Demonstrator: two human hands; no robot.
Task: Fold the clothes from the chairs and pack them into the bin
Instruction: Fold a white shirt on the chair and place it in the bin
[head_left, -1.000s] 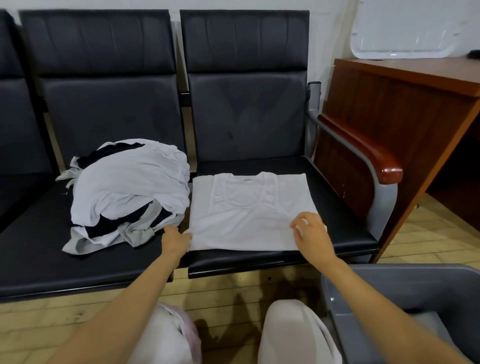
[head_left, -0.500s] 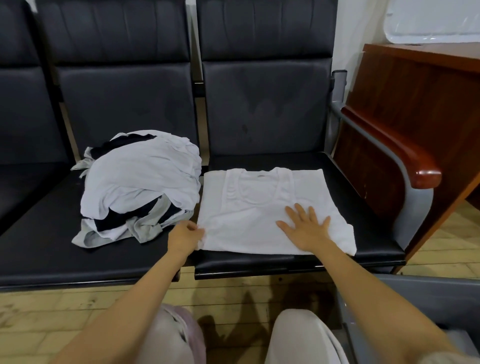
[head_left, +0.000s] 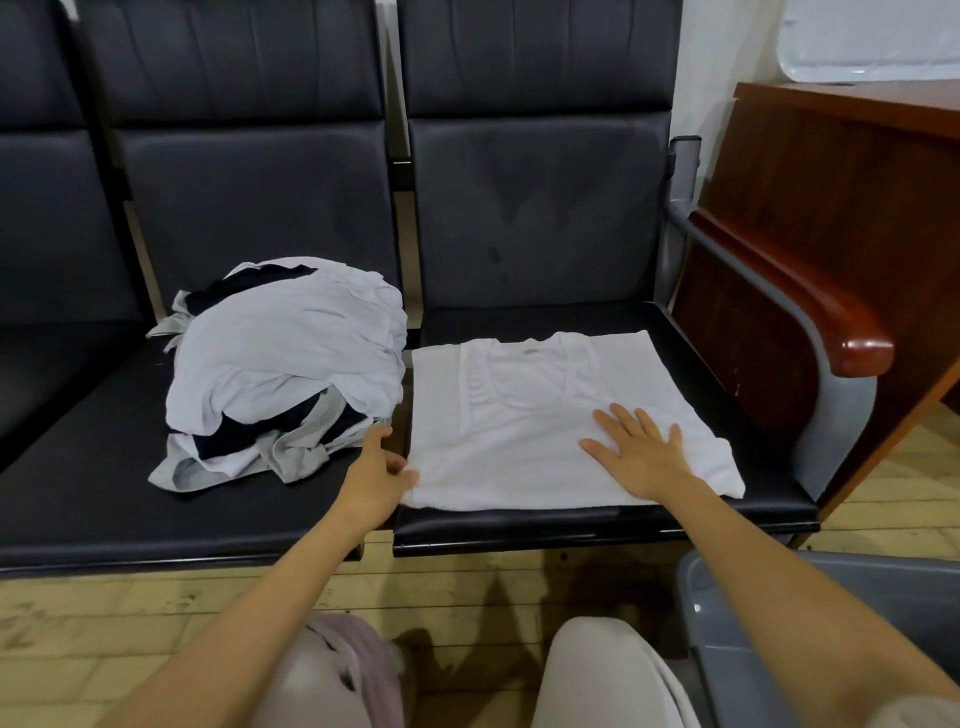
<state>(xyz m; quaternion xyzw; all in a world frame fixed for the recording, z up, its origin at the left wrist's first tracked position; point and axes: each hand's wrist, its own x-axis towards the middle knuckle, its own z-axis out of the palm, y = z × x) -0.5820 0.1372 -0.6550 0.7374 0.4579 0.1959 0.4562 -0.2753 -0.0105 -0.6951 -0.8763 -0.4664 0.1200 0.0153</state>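
A white tank top lies flat on the right black chair seat, neckline toward the backrest. My right hand presses flat on its lower right part, fingers spread. At the garment's lower left corner, my left hand pinches the fabric edge. A heap of white, grey and dark clothes sits on the middle seat, just left of my left hand. The grey bin stands on the floor at the lower right, partly behind my right forearm.
A metal armrest with a red-brown wooden cap bounds the right chair. Beyond it stands a wooden desk. The floor in front is pale wood planks. My knees show at the bottom edge.
My right hand went from gripping the shirt's lower right corner to lying flat on the cloth. The left hand stays at the left corner. The view shifted slightly left and closer.
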